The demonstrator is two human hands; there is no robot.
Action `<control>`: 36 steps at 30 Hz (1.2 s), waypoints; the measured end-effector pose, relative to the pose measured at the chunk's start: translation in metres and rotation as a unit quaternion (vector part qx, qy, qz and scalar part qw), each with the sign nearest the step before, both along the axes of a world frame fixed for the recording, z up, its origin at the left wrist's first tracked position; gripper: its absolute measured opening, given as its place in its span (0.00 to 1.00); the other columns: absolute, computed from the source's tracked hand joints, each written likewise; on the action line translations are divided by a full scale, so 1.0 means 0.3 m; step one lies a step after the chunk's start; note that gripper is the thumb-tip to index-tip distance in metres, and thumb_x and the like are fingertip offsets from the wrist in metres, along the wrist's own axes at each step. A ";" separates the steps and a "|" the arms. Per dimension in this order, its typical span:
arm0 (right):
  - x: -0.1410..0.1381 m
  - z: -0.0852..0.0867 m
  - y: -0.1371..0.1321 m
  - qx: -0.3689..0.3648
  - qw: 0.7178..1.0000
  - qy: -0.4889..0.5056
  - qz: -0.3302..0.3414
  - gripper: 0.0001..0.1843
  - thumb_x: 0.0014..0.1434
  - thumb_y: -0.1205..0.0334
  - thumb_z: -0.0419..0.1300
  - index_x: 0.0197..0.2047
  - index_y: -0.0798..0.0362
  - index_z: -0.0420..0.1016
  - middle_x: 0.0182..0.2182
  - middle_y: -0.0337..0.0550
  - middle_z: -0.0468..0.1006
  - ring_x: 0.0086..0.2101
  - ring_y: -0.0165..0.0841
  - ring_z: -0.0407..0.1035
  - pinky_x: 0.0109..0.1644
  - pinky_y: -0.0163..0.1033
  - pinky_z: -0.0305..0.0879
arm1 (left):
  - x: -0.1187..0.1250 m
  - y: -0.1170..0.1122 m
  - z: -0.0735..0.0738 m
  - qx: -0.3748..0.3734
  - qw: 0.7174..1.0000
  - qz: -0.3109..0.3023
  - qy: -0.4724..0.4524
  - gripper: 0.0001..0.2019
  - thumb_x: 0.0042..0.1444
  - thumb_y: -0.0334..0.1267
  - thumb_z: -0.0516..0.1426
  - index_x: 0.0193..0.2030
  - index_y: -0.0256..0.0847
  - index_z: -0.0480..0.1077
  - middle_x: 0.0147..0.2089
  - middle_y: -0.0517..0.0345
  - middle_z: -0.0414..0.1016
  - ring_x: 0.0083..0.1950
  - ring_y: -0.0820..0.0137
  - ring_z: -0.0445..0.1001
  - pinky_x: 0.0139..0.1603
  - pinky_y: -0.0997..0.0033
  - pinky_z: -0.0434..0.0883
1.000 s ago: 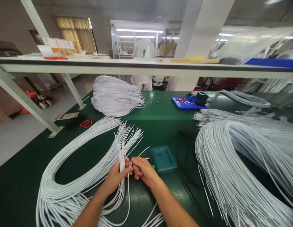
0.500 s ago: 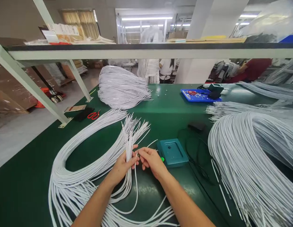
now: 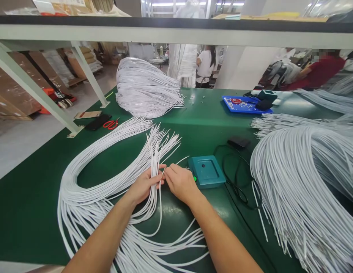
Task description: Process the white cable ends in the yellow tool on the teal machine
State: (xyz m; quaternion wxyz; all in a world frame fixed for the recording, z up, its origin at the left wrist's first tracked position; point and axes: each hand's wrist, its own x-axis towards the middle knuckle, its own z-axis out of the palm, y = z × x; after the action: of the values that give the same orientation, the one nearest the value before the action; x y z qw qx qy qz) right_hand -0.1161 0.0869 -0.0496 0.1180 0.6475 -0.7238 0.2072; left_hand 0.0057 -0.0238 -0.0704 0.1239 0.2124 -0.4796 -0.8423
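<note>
My left hand [image 3: 144,185] is closed around a small bundle of white cables [image 3: 155,159], whose ends stand up above the thumb. Close beside it, my right hand [image 3: 180,182] pinches the end of a single white cable [image 3: 160,204] that hangs down in a loop from between the hands. The exact tip is hidden by the fingers. Under and left of my hands lies a large bent bunch of white cables [image 3: 76,193]. Just right of my right hand sits a teal box-shaped device [image 3: 209,171] with a green button [image 3: 194,178] at its left side.
A thick pile of white cables [image 3: 284,170] covers the right side. Farther back are a cable coil [image 3: 145,89], a blue tray [image 3: 236,107] with small parts and red-handled scissors [image 3: 110,124]. A black cord [image 3: 236,197] runs beside the device. A shelf beam [image 3: 176,34] crosses above.
The view has tilted down, so everything sits higher in the picture. My right hand's fingers have closed in nearer to my left hand at the single cable's end.
</note>
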 end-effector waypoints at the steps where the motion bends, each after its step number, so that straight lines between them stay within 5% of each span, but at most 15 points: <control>1: -0.006 0.005 0.000 0.004 1.000 0.008 -0.005 0.14 0.64 0.64 0.47 0.30 0.54 0.69 0.28 0.41 0.69 0.29 0.30 0.59 0.33 0.37 0.50 | -0.001 -0.001 0.001 -0.004 1.000 0.002 0.000 0.22 0.49 0.38 0.63 0.51 0.38 0.68 0.34 0.58 0.67 0.32 0.77 0.66 0.29 0.78 0.60; 5: -0.048 0.018 0.003 0.027 0.996 0.031 -0.073 0.07 0.61 0.64 0.52 0.38 0.54 0.70 0.33 0.45 0.74 0.37 0.36 0.62 0.43 0.41 0.52 | -0.009 -0.004 -0.001 -0.033 0.999 0.023 -0.007 0.24 0.50 0.38 0.62 0.54 0.38 0.65 0.34 0.58 0.68 0.32 0.77 0.67 0.29 0.78 0.61; 11: -0.093 0.010 0.016 0.104 0.990 0.027 -0.089 0.09 0.60 0.67 0.51 0.30 0.54 0.69 0.27 0.43 0.75 0.34 0.34 0.64 0.55 0.44 0.48 | -0.025 -0.005 -0.028 -0.103 0.994 0.022 -0.043 0.24 0.50 0.41 0.61 0.53 0.38 0.64 0.34 0.58 0.71 0.32 0.75 0.71 0.34 0.74 0.66; 28: -0.095 0.007 0.020 0.124 0.989 0.022 -0.071 0.08 0.55 0.73 0.51 0.32 0.53 0.69 0.26 0.42 0.75 0.35 0.34 0.63 0.55 0.42 0.48 | -0.044 -0.021 -0.092 -0.215 0.970 0.032 -0.109 0.22 0.51 0.41 0.59 0.51 0.36 0.62 0.33 0.57 0.73 0.32 0.72 0.75 0.32 0.74 0.70; 36: -0.093 0.009 0.013 0.123 0.988 0.032 -0.082 0.09 0.53 0.75 0.51 0.32 0.53 0.68 0.25 0.42 0.73 0.34 0.34 0.63 0.55 0.40 0.49 | -0.047 -0.023 -0.083 -0.245 0.961 0.037 -0.122 0.20 0.51 0.38 0.59 0.50 0.35 0.64 0.32 0.56 0.74 0.30 0.72 0.75 0.32 0.74 0.70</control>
State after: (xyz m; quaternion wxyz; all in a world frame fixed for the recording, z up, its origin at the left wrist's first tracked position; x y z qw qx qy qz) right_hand -0.1440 0.0909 -0.0471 0.0772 0.6020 -0.7902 0.0852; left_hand -0.0085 -0.0307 -0.0953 0.1439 0.2945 -0.6748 -0.6612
